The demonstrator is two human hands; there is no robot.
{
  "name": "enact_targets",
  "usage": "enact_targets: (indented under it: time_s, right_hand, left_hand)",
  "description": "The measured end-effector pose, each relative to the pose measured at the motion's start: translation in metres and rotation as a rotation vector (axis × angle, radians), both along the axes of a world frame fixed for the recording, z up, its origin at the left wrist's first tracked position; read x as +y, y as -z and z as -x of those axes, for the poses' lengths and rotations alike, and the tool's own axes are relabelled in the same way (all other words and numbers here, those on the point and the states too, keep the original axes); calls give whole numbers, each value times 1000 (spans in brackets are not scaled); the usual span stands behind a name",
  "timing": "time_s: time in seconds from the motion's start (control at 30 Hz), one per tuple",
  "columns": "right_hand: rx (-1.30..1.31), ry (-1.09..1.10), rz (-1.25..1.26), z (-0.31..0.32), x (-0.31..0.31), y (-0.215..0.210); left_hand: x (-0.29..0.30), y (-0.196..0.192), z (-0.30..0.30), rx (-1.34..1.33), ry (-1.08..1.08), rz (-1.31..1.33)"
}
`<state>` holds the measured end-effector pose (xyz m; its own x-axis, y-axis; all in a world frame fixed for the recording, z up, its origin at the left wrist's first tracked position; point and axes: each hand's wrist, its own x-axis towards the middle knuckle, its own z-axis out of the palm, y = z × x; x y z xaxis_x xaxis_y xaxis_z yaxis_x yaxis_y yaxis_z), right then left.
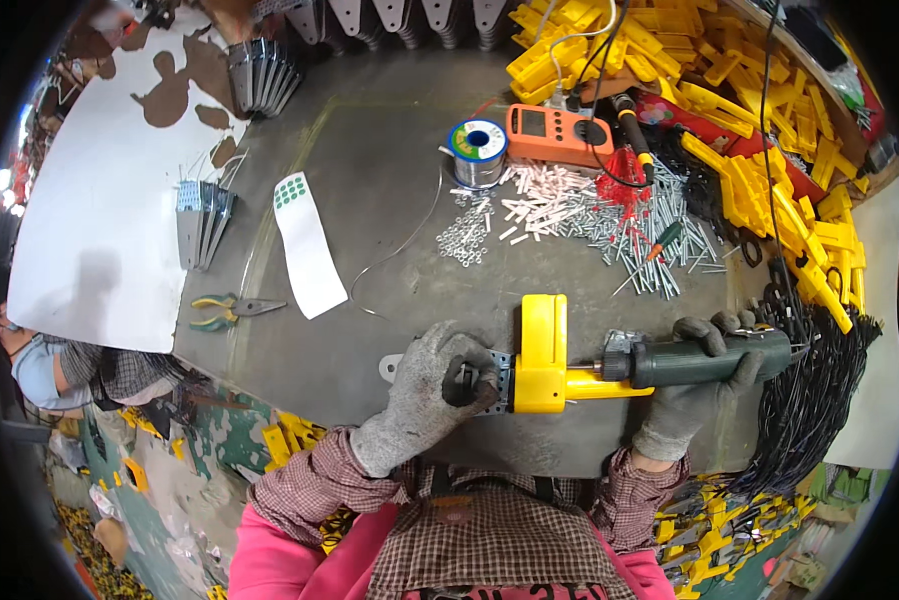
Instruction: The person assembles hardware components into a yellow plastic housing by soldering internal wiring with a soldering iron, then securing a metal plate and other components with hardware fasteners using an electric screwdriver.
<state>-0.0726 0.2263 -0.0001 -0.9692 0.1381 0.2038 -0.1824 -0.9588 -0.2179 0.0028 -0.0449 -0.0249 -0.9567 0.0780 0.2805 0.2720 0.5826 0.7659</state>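
In my gloved left hand (420,395) I grip a grey metal bracket (391,368), its rounded end with a hole sticking out on the left. A yellow plastic housing (543,350) sits at the bracket's other end, with a yellow handle-like arm stretching right. My gloved right hand (675,410) is wrapped round a dark green electric screwdriver (680,362), held level. Its bit points left at the housing's right side; whether the tip sits on a screw is hidden. A small metallic piece (625,340) shows just behind the screwdriver's nose.
Screws (660,250), pale pink sleeves (545,200) and nuts (465,235) lie beyond my hands, near a solder spool (478,155) and an orange meter (555,135). Yellow parts (750,170) and black cables (805,400) crowd the right. Pliers (235,310) and a sticker strip (310,250) lie left.
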Motion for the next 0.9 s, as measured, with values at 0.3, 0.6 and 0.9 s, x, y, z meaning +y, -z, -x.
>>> enact_targets:
  time_s: [0.3,0.6,0.9]
  right_hand:
    - [-12,-39,79,-1,-4,4]
    - [-64,14,46,-1,-6,0]
    - [-71,28,53,0,-7,0]
  left_hand:
    - [1,5,-1,21,-3,-5]
    - [-6,2,2,-33,104,-134]
    - [-10,3,2,-61,160,27]
